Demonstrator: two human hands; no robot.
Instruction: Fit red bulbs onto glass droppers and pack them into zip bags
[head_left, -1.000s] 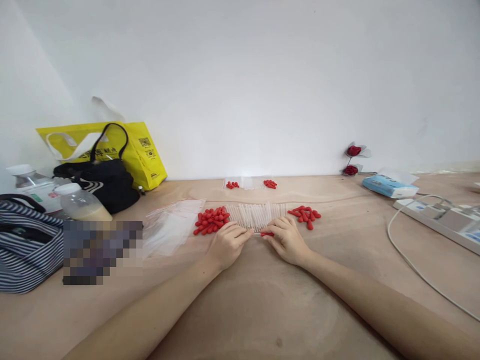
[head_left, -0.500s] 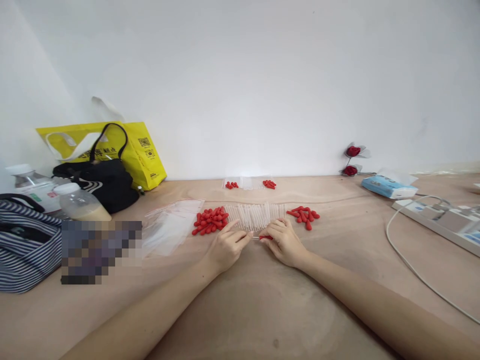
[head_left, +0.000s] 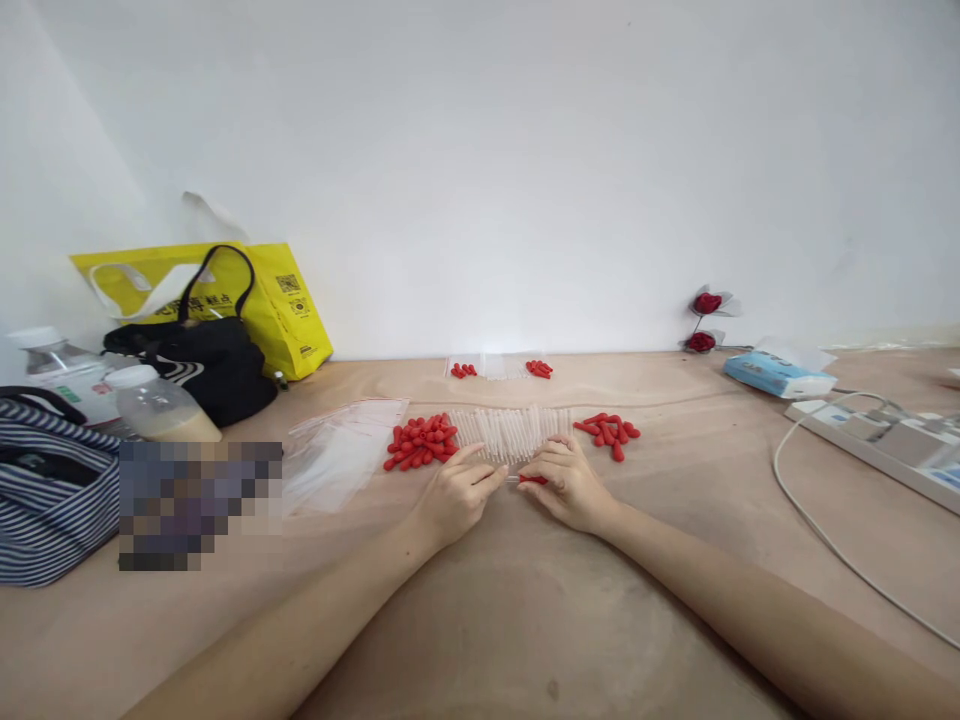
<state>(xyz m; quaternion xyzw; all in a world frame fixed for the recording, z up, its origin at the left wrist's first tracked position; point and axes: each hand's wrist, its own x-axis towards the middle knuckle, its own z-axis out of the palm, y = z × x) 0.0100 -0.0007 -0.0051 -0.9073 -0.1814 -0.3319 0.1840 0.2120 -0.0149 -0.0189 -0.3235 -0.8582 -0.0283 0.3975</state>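
Observation:
My left hand [head_left: 456, 496] pinches a thin clear tube [head_left: 513, 478] between thumb and fingers, with its index finger stretched forward. Facing it, my right hand [head_left: 571, 488] grips a red rubber dropper bulb [head_left: 532, 479]. The bulb's narrow end meets the tube's tip; how far the tube goes inside is hidden. Just beyond both hands lies a row of clear thin tubes [head_left: 510, 430]. A heap of red bulbs [head_left: 421, 442] sits at the row's left end, and a smaller group of red pieces [head_left: 609, 432] at its right.
Clear zip bags [head_left: 341, 465] lie left of the heap. By the wall is a filled clear bag [head_left: 501, 366] with red bulbs and tubes. Bags and bottles [head_left: 169, 405] crowd the left; a tissue pack [head_left: 778, 372], power strip [head_left: 877, 440] and white cable [head_left: 802, 520] lie right.
Both hands stay nearly in place. My left fingertips have shifted slightly toward the red bulb, and a little more of the bulb shows at my right fingers.

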